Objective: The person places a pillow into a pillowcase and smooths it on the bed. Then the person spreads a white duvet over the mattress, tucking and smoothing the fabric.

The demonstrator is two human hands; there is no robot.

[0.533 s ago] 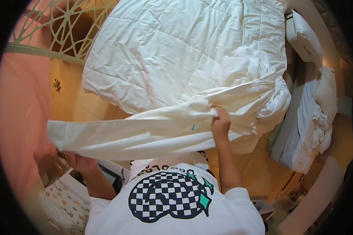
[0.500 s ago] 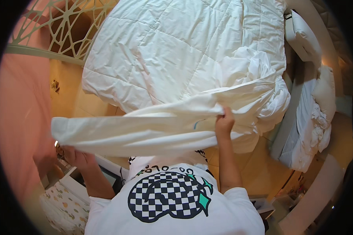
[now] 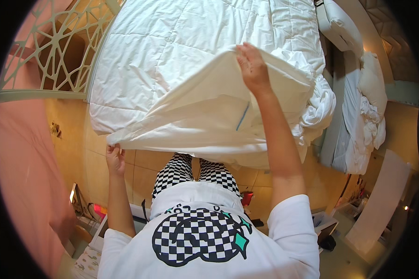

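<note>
A large white sheet [image 3: 205, 121] with a short blue strip on it stretches between my hands, over the near side of the bed. My left hand [image 3: 115, 159] pinches its left corner low, just off the mattress edge. Farther up and to the right, my right hand [image 3: 253, 69] grips the raised upper edge of the sheet, lifting it into a peak. Beneath and beyond lies a white quilted comforter [image 3: 186, 42]. At the right, the sheet runs into a bunched heap of white fabric [image 3: 322, 100].
A second, narrower bed [image 3: 347, 109] with a pillow [image 3: 373, 83] and rumpled bedding stands at the right. A cut-out lattice panel [image 3: 60, 51] is at the far left, above a pink curtain [image 3: 28, 162]. Tiled floor [image 3: 137, 169] lies around my legs; cluttered furniture stands at both sides behind me.
My right hand has moved up and away over the bed, raising the sheet's edge. My left hand has gone right and slightly forward with the corner. The sheet has spread wider.
</note>
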